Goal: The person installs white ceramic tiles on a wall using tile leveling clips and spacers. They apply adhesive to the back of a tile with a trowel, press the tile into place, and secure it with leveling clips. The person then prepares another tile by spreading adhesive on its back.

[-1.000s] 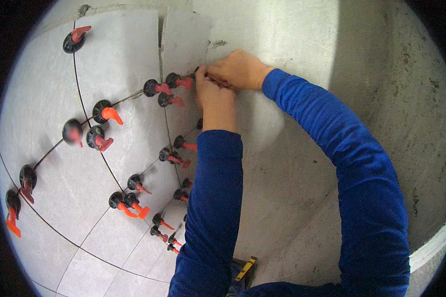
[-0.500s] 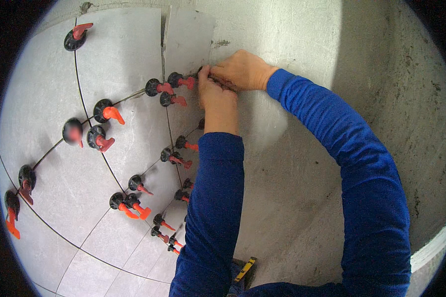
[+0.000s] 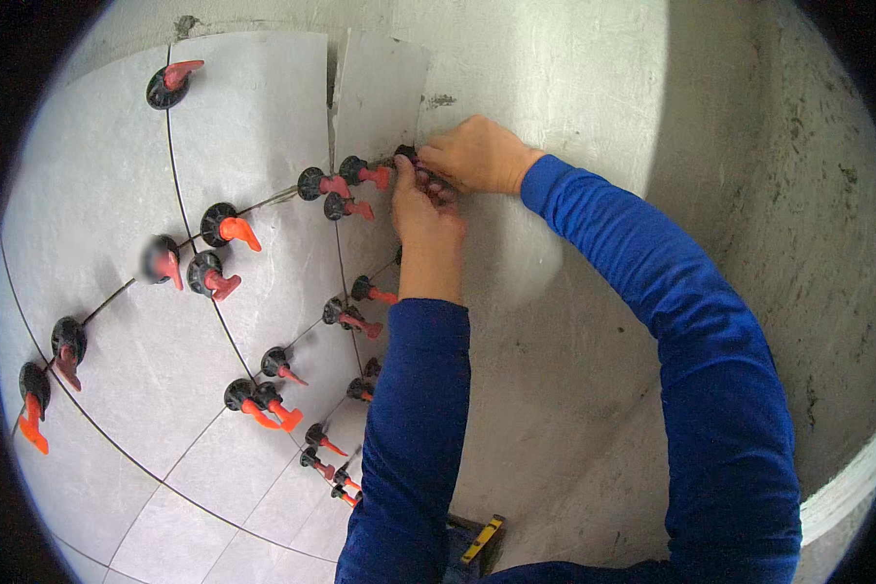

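Note:
Light grey wall tiles (image 3: 248,117) are dotted with several black levelling clips with red handles (image 3: 220,227). At the corner beside the narrow upper tile (image 3: 380,92), both hands are raised to a black levelling clip (image 3: 406,154). My left hand (image 3: 424,206) has its fingers curled at that clip, thumb upward against it. My right hand (image 3: 479,156) pinches at the same clip from the right, its fingertips partly hidden behind the left fingers and the clip.
A bare plastered wall (image 3: 565,409) runs along the right, with a white edge (image 3: 842,467) low at the far right. A yellow spirit level (image 3: 482,540) shows near the lower edge, behind my left sleeve. More clips continue down the tiled wall.
The whole view has shifted a little downward in the frame. My hands stay at the same corner clip, their fingers slightly regripped, and more of the black clip now shows above the left thumb.

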Available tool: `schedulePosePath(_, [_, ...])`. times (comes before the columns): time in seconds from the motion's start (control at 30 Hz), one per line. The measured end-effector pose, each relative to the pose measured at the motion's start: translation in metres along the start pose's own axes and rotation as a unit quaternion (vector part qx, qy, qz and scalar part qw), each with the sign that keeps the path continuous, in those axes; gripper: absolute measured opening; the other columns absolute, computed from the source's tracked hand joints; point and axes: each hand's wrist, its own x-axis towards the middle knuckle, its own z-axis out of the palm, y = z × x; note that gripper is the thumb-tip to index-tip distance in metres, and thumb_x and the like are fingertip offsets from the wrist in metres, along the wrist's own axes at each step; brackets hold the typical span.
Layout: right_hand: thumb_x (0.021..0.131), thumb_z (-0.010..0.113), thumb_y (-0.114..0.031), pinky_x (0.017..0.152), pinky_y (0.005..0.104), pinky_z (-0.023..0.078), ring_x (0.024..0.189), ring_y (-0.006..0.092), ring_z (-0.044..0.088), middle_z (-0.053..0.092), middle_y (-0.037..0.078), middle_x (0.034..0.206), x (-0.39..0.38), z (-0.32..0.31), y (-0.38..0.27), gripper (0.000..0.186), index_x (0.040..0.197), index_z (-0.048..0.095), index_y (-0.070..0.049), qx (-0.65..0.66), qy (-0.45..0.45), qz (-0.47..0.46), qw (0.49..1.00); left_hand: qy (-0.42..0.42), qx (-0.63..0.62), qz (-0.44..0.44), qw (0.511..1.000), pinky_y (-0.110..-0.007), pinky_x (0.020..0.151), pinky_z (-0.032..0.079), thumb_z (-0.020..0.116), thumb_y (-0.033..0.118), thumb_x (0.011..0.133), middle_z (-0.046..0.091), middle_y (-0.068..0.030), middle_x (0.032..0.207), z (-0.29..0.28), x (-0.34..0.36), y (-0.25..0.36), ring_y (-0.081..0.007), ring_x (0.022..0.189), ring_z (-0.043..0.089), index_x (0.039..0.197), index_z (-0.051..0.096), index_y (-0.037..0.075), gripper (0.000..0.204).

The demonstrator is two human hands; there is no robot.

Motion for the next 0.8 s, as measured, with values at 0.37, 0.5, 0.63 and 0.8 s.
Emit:
schedulePosePath(0.37, [0.095,0.056,-0.025,0.07,0.0468,0.057,0.085,0.0324,0.073,0.074,0.009,0.09,0.0,0.0,0.003,0.018,0.102,0.068,-0.013,0.045,-0.007,0.035,0.998,0.077,0.168,0.068,0.98,-0.026,0.056,0.042,0.064,0.021,0.099,0.052,-0.0001,0.081,0.006,-0.091,-0.013,-0.0112,0.063,0.049,0.094,0.06,0.007,0.016])
schedulePosePath(0.5, [0.095,0.057,-0.026,0.072,0.047,0.058,0.086,0.032,0.073,0.074,0.008,0.092,-0.002,0.012,0.007,0.02,0.104,0.069,-0.015,0.191,0.028,0.059,0.979,-0.015,0.35,0.334,0.875,-0.027,0.058,0.044,0.068,0.021,0.095,0.058,-0.0019,0.078,0.029,-0.122,-0.004,-0.0146,0.065,0.055,0.098,0.065,0.003,0.018])
schedulePosePath(0.63, [0.093,0.06,-0.025,0.072,0.0474,0.057,0.086,0.0319,0.073,0.074,0.01,0.091,-0.002,0.016,0.007,0.02,0.103,0.069,-0.012,0.348,0.097,0.059,0.931,-0.177,0.573,0.665,0.446,-0.038,0.079,0.05,0.075,0.021,0.085,0.068,-0.0073,0.092,0.108,-0.107,0.039,-0.0278,0.088,0.065,0.102,0.068,0.005,0.025])
schedulePosePath(0.8, [0.091,0.064,-0.024,0.071,0.0478,0.057,0.084,0.0322,0.072,0.073,0.012,0.089,-0.002,0.005,0.001,0.019,0.103,0.069,-0.009,0.039,-0.004,0.03,0.999,-0.161,0.797,0.581,-0.015,-0.053,0.097,0.045,0.087,0.035,0.071,0.061,-0.0077,0.126,0.183,-0.065,0.109,-0.0284,0.123,0.054,0.12,0.064,0.011,0.059])
